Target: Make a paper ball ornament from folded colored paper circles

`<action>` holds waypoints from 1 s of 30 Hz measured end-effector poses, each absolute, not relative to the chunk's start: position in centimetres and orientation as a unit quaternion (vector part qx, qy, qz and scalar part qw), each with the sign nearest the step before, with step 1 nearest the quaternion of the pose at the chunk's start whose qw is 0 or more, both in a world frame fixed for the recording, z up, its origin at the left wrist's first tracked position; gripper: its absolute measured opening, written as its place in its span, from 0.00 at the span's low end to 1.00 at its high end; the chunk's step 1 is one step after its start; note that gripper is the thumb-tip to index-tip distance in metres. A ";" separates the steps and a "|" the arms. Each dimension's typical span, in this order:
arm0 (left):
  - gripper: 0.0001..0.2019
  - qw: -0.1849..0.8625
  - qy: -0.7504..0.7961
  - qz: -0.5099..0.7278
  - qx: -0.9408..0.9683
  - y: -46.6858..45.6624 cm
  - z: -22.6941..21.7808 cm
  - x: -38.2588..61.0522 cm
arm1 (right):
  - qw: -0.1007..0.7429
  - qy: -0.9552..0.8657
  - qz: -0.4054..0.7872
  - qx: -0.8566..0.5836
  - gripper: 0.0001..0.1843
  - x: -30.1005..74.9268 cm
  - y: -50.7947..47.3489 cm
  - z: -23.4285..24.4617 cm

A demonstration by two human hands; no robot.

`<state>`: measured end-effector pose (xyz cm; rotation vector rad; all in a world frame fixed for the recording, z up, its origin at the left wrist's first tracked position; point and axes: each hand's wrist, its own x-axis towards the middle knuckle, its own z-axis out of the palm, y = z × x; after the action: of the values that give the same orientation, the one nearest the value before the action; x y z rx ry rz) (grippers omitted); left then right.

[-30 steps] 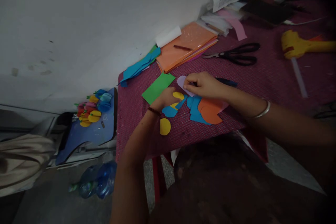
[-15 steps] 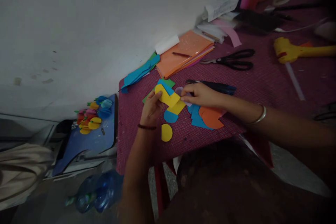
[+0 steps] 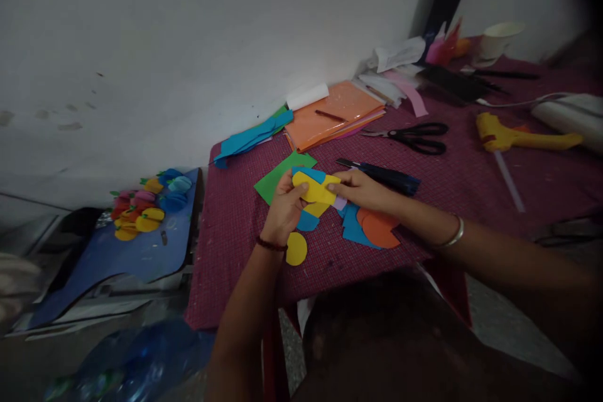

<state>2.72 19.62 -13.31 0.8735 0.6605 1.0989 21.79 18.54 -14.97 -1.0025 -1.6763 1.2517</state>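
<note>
Between my two hands is a yellow paper piece point(image 3: 316, 190) with one rounded end, with a blue paper piece point(image 3: 308, 174) showing along its upper edge. My left hand point(image 3: 285, 207) pinches the yellow piece at its left end, thumb on top. At the opposite end, my right hand point(image 3: 360, 190) grips it between thumb and fingers. Below lie more yellow and blue cut pieces point(image 3: 308, 221), partly hidden. A yellow paper circle point(image 3: 296, 249) rests near my left wrist. Orange rounded pieces point(image 3: 380, 229) overlap blue ones point(image 3: 357, 232) under my right forearm. A green sheet point(image 3: 276, 179) lies behind my left hand.
Black-handled scissors point(image 3: 414, 137), a dark blue cutter-like tool point(image 3: 386, 177) and a yellow glue gun point(image 3: 522, 135) lie on the maroon-covered table point(image 3: 226, 251). Orange sheets point(image 3: 336, 114) are stacked by the wall. Coloured paper shapes point(image 3: 146, 204) sit on a blue board point(image 3: 127, 257) at left.
My right hand has come onto the right end of the yellow piece, which both hands now hold. More of the green sheet shows. The camera view has shifted slightly.
</note>
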 end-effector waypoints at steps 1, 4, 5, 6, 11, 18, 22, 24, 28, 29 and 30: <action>0.21 0.713 0.295 0.498 0.396 19.7 -13.4 2.7 | 0.403 -0.664 0.486 -0.400 0.21 21.8 18.6 -15.0; 0.22 0.699 0.307 0.513 0.392 20.1 -13.6 2.5 | 0.411 -0.676 0.452 -0.411 0.19 21.8 18.6 -15.0; 0.21 0.691 0.318 0.521 0.389 20.2 -13.7 2.4 | 0.410 -0.683 0.439 -0.416 0.18 21.9 18.6 -15.0; 0.20 0.681 0.330 0.528 0.385 20.4 -13.7 2.3 | 0.407 -0.691 0.425 -0.420 0.18 21.9 18.5 -15.0; 0.14 0.634 0.368 0.557 0.390 21.0 -13.9 1.7 | 0.385 -0.740 0.310 -0.456 0.14 22.3 18.3 -14.5; 0.12 0.634 0.442 0.427 0.470 21.7 -14.8 0.1 | 0.456 -0.715 0.183 -0.497 0.16 23.2 18.7 -13.5; 0.15 0.631 0.434 0.384 0.515 21.0 -14.6 1.0 | 0.476 -0.695 0.259 -0.473 0.19 23.3 18.6 -13.3; 0.19 0.638 0.396 0.398 0.527 20.4 -14.1 1.6 | 0.466 -0.691 0.310 -0.457 0.19 23.2 18.4 -13.4; 0.17 0.674 0.336 0.467 0.463 19.5 -13.2 2.0 | 0.436 -0.693 0.392 -0.419 0.22 22.9 18.0 -13.5; 0.16 0.687 0.333 0.478 0.434 19.4 -13.1 1.9 | 0.431 -0.693 0.410 -0.408 0.23 22.9 17.9 -13.5; 0.16 0.702 0.329 0.484 0.405 19.4 -13.1 1.9 | 0.427 -0.691 0.428 -0.396 0.25 22.9 17.8 -13.5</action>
<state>1.86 19.35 -13.13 0.9015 0.7333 1.0774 22.86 17.84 -13.46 -0.9883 -1.7275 1.0686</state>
